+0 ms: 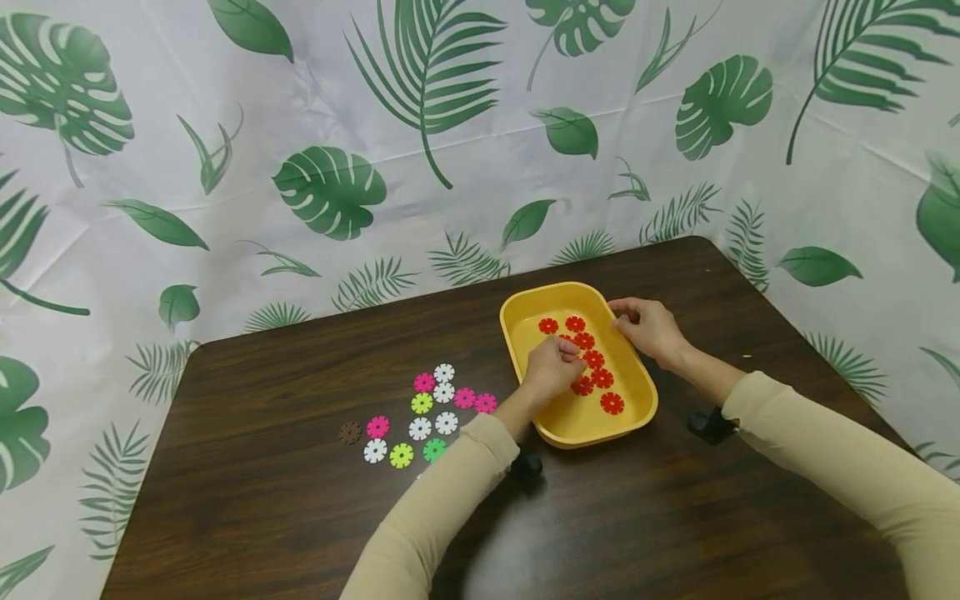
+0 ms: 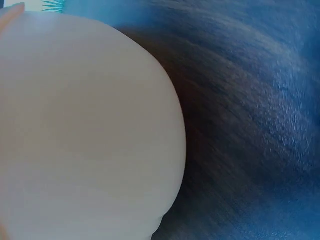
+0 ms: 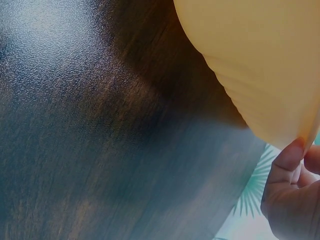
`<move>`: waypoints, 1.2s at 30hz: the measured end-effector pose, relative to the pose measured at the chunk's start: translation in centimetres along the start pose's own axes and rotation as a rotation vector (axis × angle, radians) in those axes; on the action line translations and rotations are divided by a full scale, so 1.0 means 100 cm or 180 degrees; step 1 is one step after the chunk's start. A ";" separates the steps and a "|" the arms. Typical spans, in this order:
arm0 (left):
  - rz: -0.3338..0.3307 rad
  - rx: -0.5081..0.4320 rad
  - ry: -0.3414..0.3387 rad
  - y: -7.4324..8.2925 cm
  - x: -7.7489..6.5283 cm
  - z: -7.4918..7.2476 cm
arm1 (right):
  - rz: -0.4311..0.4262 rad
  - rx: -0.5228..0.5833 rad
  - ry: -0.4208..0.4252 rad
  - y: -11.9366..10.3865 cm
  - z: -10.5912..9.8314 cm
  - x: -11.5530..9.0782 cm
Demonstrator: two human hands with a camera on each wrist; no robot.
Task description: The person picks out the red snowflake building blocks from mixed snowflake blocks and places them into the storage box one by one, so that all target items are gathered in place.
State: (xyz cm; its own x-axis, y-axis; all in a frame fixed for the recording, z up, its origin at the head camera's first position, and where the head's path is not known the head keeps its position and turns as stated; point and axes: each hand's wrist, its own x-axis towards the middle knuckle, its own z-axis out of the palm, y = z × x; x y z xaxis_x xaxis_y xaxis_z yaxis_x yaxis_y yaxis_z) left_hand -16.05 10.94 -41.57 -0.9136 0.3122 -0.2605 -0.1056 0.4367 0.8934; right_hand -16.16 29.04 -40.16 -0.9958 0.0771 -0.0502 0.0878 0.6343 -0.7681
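My left hand (image 1: 551, 367) reaches over the near left side of a yellow plastic tub (image 1: 633, 408). Its curled fingertips come together at a red notched disc among several others, and they partly hide it. Scattered on the tub's floor around that hand are more red notched discs (image 1: 612, 403). At the far right side my right hand (image 1: 652, 329) pinches the tub's rim between thumb and fingers. The right wrist view also shows this right hand (image 3: 292, 190) at the rim, with the outer wall of the tub (image 3: 265, 70) beside it.
Left of the tub, pink discs (image 1: 378, 427), white discs (image 1: 420, 428), yellow-green discs (image 1: 401, 455), a green disc (image 1: 434, 450) and a brown disc (image 1: 349, 432) lie on the dark wooden table (image 1: 255, 475). A leaf-print cloth (image 1: 465, 200) hangs behind. My left sleeve (image 1: 442, 492) passes close to the discs.
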 end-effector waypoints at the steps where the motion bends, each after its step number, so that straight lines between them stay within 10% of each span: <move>1: 0.0026 -0.0104 0.0000 0.000 0.000 -0.001 | -0.0002 -0.0002 0.0003 0.000 0.000 0.000; 19: 0.0251 -0.1533 0.0041 0.002 -0.022 -0.052 | 0.0027 -0.0014 0.0013 -0.001 0.001 0.000; 36: 0.0166 -0.1040 -0.0058 -0.062 -0.061 -0.117 | 0.0036 0.0013 0.0009 0.001 0.001 0.000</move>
State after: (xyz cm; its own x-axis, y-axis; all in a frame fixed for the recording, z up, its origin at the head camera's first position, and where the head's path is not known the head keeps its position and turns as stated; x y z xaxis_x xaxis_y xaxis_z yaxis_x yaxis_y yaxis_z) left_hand -14.39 -3.54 -41.25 -0.9142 0.3433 -0.2153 -0.1820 0.1269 0.9751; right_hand -16.20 28.99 -40.33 -0.9946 0.0864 -0.0572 0.0991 0.6301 -0.7702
